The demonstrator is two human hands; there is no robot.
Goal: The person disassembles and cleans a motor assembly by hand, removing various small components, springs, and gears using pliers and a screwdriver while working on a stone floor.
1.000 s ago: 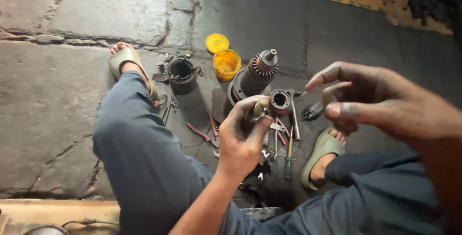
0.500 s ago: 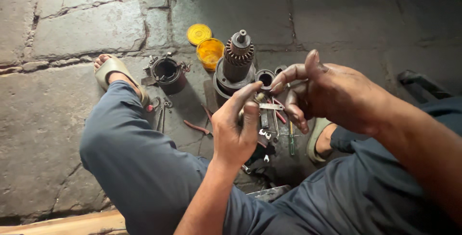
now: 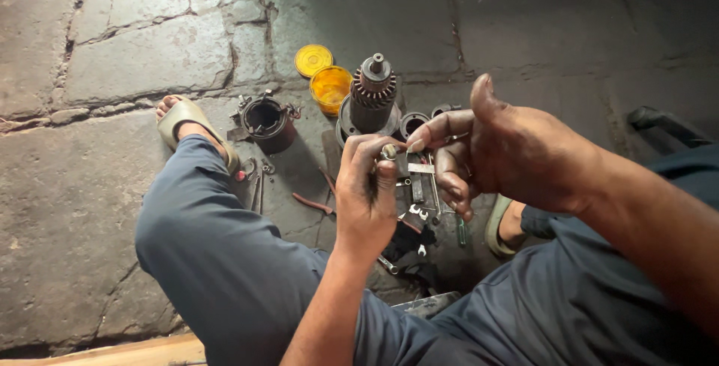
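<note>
While the left hand (image 3: 367,201) pinches a small round metal part (image 3: 389,152) between thumb and fingertips, the right hand (image 3: 509,149) meets it, fingers closed on the same part. Below, a geared motor armature (image 3: 372,96) is stood upright on the stone floor (image 3: 112,59), beside a yellow tub (image 3: 330,87).
</note>
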